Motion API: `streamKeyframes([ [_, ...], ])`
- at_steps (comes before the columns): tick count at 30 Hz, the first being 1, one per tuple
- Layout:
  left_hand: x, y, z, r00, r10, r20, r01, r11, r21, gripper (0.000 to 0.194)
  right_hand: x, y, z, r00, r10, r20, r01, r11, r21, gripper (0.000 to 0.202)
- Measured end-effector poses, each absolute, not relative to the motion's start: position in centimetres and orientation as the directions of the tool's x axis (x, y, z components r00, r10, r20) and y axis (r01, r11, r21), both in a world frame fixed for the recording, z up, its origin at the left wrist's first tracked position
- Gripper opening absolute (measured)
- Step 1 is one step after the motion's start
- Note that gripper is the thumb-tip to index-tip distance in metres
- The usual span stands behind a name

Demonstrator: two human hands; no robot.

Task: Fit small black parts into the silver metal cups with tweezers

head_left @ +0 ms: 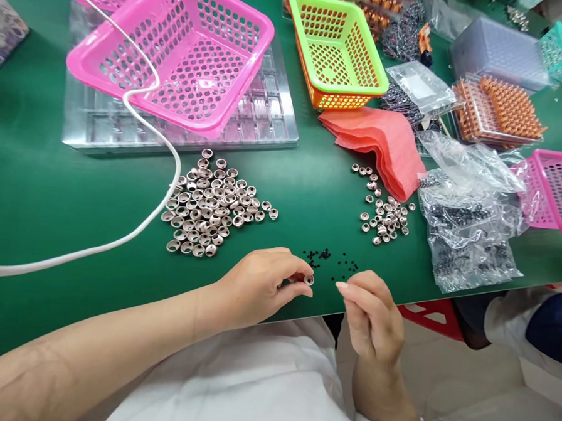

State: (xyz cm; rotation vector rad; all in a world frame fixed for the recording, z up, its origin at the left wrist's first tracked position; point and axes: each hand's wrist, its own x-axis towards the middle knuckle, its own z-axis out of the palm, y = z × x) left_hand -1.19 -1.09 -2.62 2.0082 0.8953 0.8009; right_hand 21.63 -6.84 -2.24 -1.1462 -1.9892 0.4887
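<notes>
Between thumb and fingers, my left hand [263, 282] grips a small silvery metal ring [309, 280] near the table's front edge. My right hand [374, 313] is to the right of it, thumb and forefinger pinched together; whatever is in the pinch is too small to make out. Tiny black pieces [324, 254] lie scattered on the table just beyond both hands. A large heap of similar metal rings [210, 207] spreads out beyond my left hand. Farther off on the right is a smaller group of smaller metal rings [388, 221].
A white cable [175, 161] crosses the left side. Behind stand a pink basket [266, 40] on a clear tray [276, 119] and a green basket [384, 84]. Red cloth [374, 130], plastic bags [468, 226] and orange parts [512, 113] lie to the right. Another person's clothing [552, 325] shows at right.
</notes>
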Motion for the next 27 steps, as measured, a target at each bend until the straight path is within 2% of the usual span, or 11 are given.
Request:
streamKeyframes([
  [9, -1.4, -1.2, -2.8, 0.651, 0.711, 0.266, 0.217, -0.51, 0.832, 0.013, 21.9, -5.5, -2.6, -0.616, 0.69, 0.38, 0.485, 0.713, -0.507, 0.032],
  [19, -1.3, -1.8, -2.7, 0.66, 0.664, 0.352, 0.177, -0.592, 0.786, 0.013, 21.6, -4.9, -1.4, -0.722, 0.522, 0.455, 0.408, 0.852, -0.33, 0.026],
  [24, -1.2, -2.1, -2.7, 0.649, 0.669, 0.362, 0.147, -0.577, 0.803, 0.012, 21.6, -5.0, -1.2, -0.744, 0.504, 0.438, 0.383, 0.859, -0.339, 0.03],
  [27, -1.1, -2.2, -2.6, 0.64, 0.681, 0.355, 0.129, -0.551, 0.825, 0.011, 21.7, -5.0, -1.1, -0.759, 0.476, 0.444, 0.371, 0.877, -0.304, 0.026],
])
